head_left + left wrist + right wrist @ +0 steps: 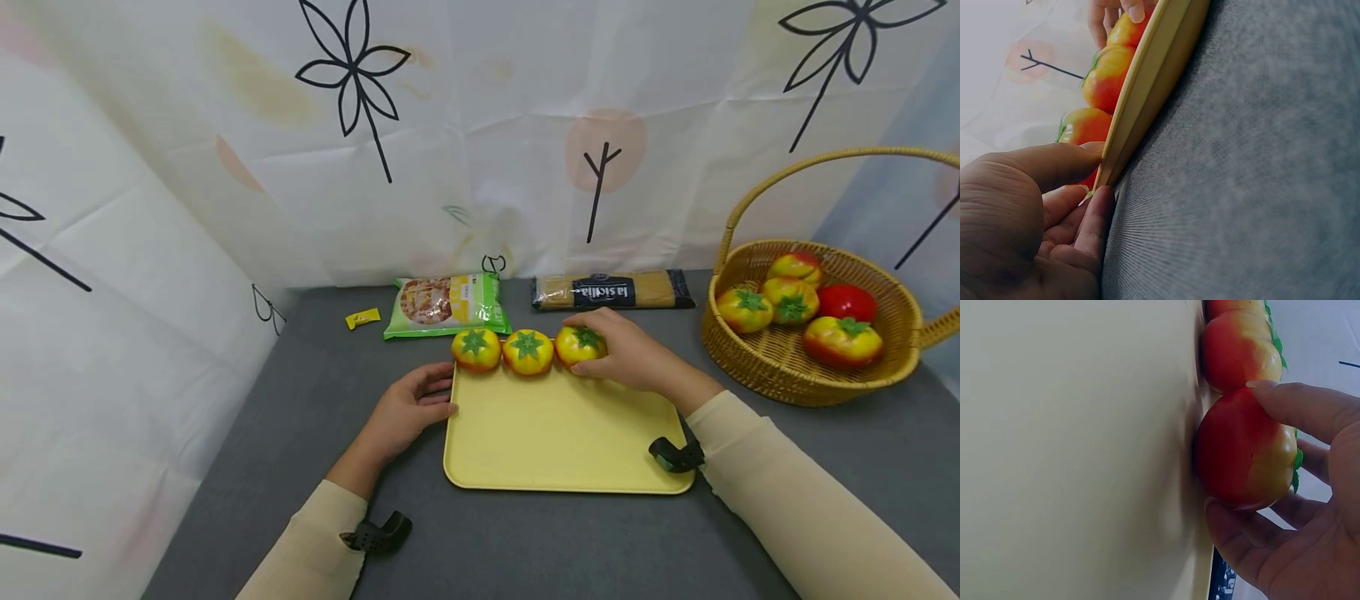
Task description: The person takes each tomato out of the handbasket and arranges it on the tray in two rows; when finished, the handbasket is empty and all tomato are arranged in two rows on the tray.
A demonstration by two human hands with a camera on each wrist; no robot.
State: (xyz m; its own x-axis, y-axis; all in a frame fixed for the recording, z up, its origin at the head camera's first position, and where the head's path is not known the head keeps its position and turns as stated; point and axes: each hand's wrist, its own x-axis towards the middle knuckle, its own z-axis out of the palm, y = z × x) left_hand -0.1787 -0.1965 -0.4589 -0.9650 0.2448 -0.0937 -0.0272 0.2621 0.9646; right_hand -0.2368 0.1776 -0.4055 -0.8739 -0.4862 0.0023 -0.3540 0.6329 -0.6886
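On the yellow tray (555, 442), three yellow-and-red tomatoes with green leaf tops stand in a row along the far edge. My right hand (630, 350) grips the right-hand tomato (1244, 453), thumb on one side and fingers around the other. The middle tomato (528, 352) sits beside it, and the left tomato (476, 350) is at the far left corner. At the tray's left edge, my left hand (405, 412) pinches the rim, its thumb (1069, 164) on the inner side and fingers outside.
A wicker basket (795, 392) with several more tomatoes stands at the right. Behind the tray lie a green snack packet (450, 306) and a pack of spaghetti (652, 292). A small yellow wrapped piece (363, 318) lies at the back left, before a printed cloth backdrop (487, 150).
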